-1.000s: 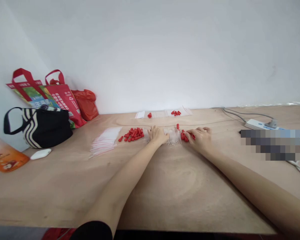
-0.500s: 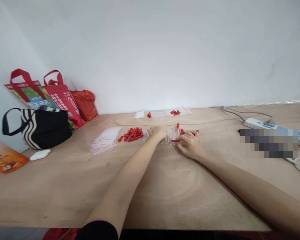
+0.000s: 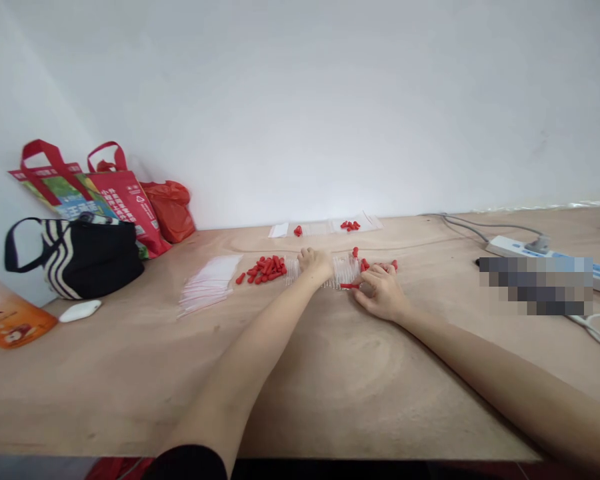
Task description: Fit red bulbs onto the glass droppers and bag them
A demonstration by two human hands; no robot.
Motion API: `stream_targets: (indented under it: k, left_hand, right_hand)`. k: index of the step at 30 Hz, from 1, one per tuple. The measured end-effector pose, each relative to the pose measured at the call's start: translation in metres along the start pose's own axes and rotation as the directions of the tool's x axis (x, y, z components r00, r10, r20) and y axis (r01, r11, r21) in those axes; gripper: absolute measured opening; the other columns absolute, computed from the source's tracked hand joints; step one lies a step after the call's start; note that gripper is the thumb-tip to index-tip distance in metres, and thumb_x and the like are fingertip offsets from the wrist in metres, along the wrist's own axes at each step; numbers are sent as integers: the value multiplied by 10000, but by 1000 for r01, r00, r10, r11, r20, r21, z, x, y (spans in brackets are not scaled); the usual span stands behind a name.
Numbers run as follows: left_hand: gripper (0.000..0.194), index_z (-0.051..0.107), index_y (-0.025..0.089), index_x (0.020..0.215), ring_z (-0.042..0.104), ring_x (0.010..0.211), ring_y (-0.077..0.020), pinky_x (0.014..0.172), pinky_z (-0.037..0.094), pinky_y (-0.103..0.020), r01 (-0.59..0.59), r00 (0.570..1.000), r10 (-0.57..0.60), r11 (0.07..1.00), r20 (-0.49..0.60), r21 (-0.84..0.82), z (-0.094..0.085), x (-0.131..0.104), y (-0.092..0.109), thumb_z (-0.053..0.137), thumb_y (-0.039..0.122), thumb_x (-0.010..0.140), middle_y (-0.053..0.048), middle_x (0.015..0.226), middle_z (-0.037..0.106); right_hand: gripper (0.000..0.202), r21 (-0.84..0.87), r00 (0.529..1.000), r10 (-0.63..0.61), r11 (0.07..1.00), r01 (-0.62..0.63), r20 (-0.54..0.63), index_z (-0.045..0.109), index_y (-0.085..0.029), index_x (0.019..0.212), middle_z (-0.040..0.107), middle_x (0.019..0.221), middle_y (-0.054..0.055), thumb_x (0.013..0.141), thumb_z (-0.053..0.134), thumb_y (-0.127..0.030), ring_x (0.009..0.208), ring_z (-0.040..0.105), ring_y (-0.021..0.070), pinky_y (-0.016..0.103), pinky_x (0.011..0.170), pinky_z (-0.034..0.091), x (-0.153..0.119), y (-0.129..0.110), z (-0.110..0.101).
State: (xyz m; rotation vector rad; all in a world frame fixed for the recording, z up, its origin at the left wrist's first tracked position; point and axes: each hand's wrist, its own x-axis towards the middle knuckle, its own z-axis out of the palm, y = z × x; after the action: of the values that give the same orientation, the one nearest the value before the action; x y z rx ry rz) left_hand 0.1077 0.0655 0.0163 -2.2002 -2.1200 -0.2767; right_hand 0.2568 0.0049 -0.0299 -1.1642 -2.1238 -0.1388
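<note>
A row of clear thin tubes [image 3: 346, 268], which look like glass droppers, lies across the middle of the table. My left hand [image 3: 316, 265] rests over this row with its fingers curled down; what they hold, if anything, is hidden. On the right end, my right hand [image 3: 383, 293] has thumb and fingers closed on a slim red dropper bulb [image 3: 349, 286] pointing left, at the near edge of the tubes. Several more red bulbs [image 3: 365, 265] lie just beyond that hand, partly covered by it. A pile of red bulbs [image 3: 267, 269] sits left of the tubes.
Clear zip bags [image 3: 211, 281] are fanned out at the left. Further back lie bags with red pieces [image 3: 351, 226]. A black striped bag [image 3: 95, 257], shopping bags [image 3: 125, 200], a white case [image 3: 81, 311] and an orange pouch [image 3: 17, 320] stand left. A power strip [image 3: 515, 248] is right.
The red bulb at my right fingertips has shifted slightly toward me. My left hand's fingers have lifted and curled a little more; its wrist stays nearly in place.
</note>
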Motion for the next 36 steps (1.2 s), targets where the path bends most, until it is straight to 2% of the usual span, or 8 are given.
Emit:
stream_targets:
  k: [3,8,11,13,17,22,28,36]
  left_hand:
    - [266,538,69,972,515,928,-295,755,341,-383,-101,995,100,994,-23,-29,-11,-11,-17,402,222,803,-191,981,582]
    - [191,486,178,991,562,827,-180,865,274,-347,-337,941,333,939,-57,-74,-13,-46,-57,345,178,862,-35,876,634]
    - [207,503,198,1011,557,853,-160,869,264,-329,-515,853,494,847,-168,-130,-1,-62,-74,369,160,857,-30,933,635]
    - [220,530,202,995,555,865,-154,840,283,-319,-584,807,547,796,-224,-158,7,-67,-80,366,152,858,-31,930,637]
    - [225,561,206,949,544,881,-152,806,311,-305,-598,798,551,777,-244,-199,14,-70,-81,352,191,869,-32,914,630]
    - [223,559,195,932,540,871,-149,825,317,-312,-600,796,546,769,-260,-222,14,-70,-81,344,206,875,-29,927,626]
    - [230,561,202,937,555,867,-143,890,300,-333,-604,794,549,761,-262,-237,14,-70,-82,339,211,876,-26,933,639]
    - [229,564,207,943,575,831,-131,918,291,-339,-632,768,568,746,-295,-209,15,-69,-82,346,199,873,-19,917,651]
  right_hand:
    - [50,30,1000,-9,1000,8,10,538,-197,687,602,649,2,659,518,-234,737,499,170,350,769,256,0,-1,-1]
    - [66,52,992,-88,995,83,92,547,-199,704,611,671,-3,684,521,-257,735,489,165,349,757,242,0,-7,-3]
    - [115,33,988,-104,994,101,114,568,-201,732,619,694,-1,698,536,-305,747,485,168,350,745,230,1,-9,-3]
    - [181,12,988,-107,994,106,115,594,-207,776,621,720,8,708,541,-367,749,479,171,344,725,227,1,-9,-3]
    - [239,-24,983,-132,990,136,127,646,-252,829,604,746,25,759,499,-427,740,459,168,335,698,216,2,-10,-2]
    - [193,-25,986,-104,994,108,130,637,-243,810,601,775,32,800,474,-344,759,455,174,338,697,222,3,-16,-1]
    - [146,113,995,-39,993,28,91,553,-188,833,598,820,48,823,422,-251,766,493,168,301,649,278,3,-20,4]
    - [227,153,993,-94,985,82,70,566,-202,986,586,867,63,844,391,-230,791,523,168,330,698,312,2,-21,9]
